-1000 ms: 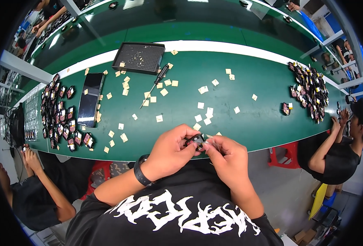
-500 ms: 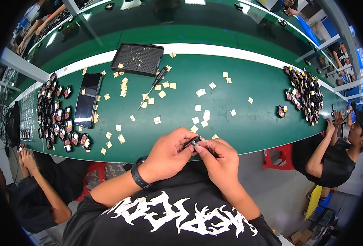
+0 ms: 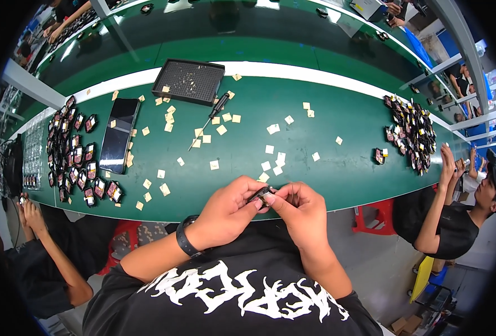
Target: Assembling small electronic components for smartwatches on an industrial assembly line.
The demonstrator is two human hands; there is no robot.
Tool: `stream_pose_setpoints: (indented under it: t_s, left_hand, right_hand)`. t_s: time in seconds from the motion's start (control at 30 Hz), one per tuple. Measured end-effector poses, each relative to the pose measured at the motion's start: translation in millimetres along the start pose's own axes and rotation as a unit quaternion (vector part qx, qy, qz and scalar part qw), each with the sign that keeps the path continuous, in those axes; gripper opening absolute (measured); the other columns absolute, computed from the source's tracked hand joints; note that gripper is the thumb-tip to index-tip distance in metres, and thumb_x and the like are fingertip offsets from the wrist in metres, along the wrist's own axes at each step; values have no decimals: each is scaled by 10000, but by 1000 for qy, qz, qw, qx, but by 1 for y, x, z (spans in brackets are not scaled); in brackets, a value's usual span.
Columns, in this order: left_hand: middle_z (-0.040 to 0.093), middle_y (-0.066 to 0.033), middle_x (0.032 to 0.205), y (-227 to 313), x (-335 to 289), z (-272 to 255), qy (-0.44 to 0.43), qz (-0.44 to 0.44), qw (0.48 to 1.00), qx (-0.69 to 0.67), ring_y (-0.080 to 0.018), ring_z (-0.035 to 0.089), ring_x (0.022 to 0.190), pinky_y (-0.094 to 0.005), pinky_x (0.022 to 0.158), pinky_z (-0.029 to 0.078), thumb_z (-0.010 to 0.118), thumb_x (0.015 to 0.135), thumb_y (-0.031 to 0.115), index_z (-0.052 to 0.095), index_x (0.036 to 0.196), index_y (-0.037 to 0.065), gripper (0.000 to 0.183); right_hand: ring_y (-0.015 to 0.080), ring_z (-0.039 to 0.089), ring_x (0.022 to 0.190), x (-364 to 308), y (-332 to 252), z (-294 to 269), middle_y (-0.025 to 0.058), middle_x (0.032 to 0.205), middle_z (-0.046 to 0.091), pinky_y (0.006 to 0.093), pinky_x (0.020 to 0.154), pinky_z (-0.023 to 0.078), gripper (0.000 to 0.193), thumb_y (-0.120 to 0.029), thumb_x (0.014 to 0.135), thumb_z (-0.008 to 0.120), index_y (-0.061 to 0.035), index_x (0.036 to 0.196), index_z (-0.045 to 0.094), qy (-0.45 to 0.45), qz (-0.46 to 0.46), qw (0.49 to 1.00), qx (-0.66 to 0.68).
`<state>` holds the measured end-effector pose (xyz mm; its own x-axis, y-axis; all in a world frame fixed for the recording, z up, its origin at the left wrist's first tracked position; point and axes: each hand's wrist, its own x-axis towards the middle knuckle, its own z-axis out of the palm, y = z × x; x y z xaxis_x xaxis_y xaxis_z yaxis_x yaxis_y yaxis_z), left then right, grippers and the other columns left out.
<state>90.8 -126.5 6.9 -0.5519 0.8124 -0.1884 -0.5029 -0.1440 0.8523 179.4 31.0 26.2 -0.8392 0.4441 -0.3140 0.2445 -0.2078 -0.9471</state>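
Note:
Close to the table's near edge, my left hand (image 3: 229, 208) grips a small black part (image 3: 261, 195) between thumb and fingers. It looks like the small black housings lying in heaps on both sides. My right hand (image 3: 301, 211) is closed at the part's right end, its thumb against a pale, shiny patch on top. The fingertips hide much of the part, and any small piece pinched there cannot be made out. Just beyond my hands lie small pale square stickers (image 3: 264, 177), scattered over the green table (image 3: 237, 145).
A screwdriver (image 3: 219, 104) lies below a black perforated tray (image 3: 188, 81) holding tiny bits. A dark phone (image 3: 119, 136) rests beside the left heap of black housings (image 3: 75, 154); another heap (image 3: 411, 131) is at far right. People sit at both sides on red stools (image 3: 374, 217).
My right thumb has moved onto the part's top, where a pale patch now shows. The view has shifted slightly. A person at the right has raised a hand.

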Motion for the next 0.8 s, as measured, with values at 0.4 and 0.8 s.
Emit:
stream_pose_setpoints:
  t_s: [0.4,0.8]
  left_hand:
    - [586,-149,1306,-1,3,-1,3,3,1000,12,-197,593,1229,-355,1061,509,430,1013,-100,458,1311,-37,305]
    - [603,-125,1237,0,2,-2,10,5,999,46,-154,597,1168,-317,1015,504,450,995,-108,467,1304,-32,318]
  right_hand:
    - [79,535,644,-5,11,6,65,942,618,245,556,439,149,-42,885,769,18,987,679,37,-211,953,-213]
    - [68,501,658,-4,7,1,44,963,599,232,563,416,133,-34,875,770,11,972,691,2,-154,970,-186]
